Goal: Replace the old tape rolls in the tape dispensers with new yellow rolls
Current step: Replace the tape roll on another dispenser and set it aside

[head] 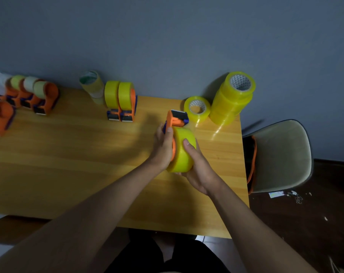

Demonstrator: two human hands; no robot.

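Your left hand point(163, 146) grips the orange tape dispenser point(174, 123) from its left side, thumb laid along the frame, while your right hand point(196, 166) cups the yellow roll point(184, 150) from below and the right, thumb pressed on its outer face. The roll sits against the dispenser's orange hub, held just above the desk point(68, 154), with the dispenser's dark cutter end pointing away from you toward the wall.

Just beyond the cutter end, a single yellow roll point(196, 108) lies flat on the desk, touching or nearly touching a stack of yellow rolls point(232, 99) standing at the far right corner.

Left of centre, two dispensers point(120, 101) already carrying yellow rolls stand side by side at the far edge, with a pale, near-clear stack of rolls point(91, 83) just behind them on the left.

At the far left, a cluster of orange dispensers point(31, 95) loaded with pale rolls stands in a row, and one more point(1, 117) sits nearer you, cut by the frame edge.

A light-coloured chair point(281, 154) stands beside the desk's right end, something dark with an orange cord on its seat.
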